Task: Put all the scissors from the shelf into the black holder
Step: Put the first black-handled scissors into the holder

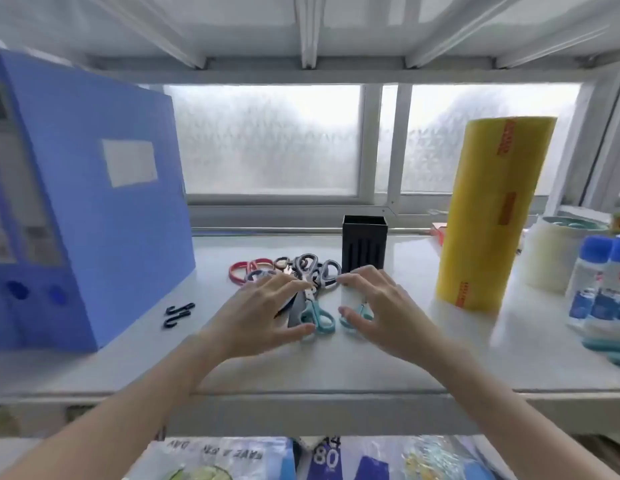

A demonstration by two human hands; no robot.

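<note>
A pile of several scissors lies on the white shelf [336,368]. Grey-handled scissors [317,268] and red-handled scissors [242,270] are at the back. Teal-handled scissors [320,317] lie nearer me, with another teal pair [357,317] to their right. The black holder [364,244] stands upright just behind the pile and looks empty from here. My left hand [263,313] hovers spread over the left of the pile. My right hand [381,306] hovers spread over the right teal pair, partly hiding it. Neither hand grips anything.
A blue file box [83,202] stands at the left, with small black hooks [178,313] beside it. A tall yellow film roll [492,213] stands at the right. Glue bottles [603,282] and a white tape roll [551,251] sit at the far right.
</note>
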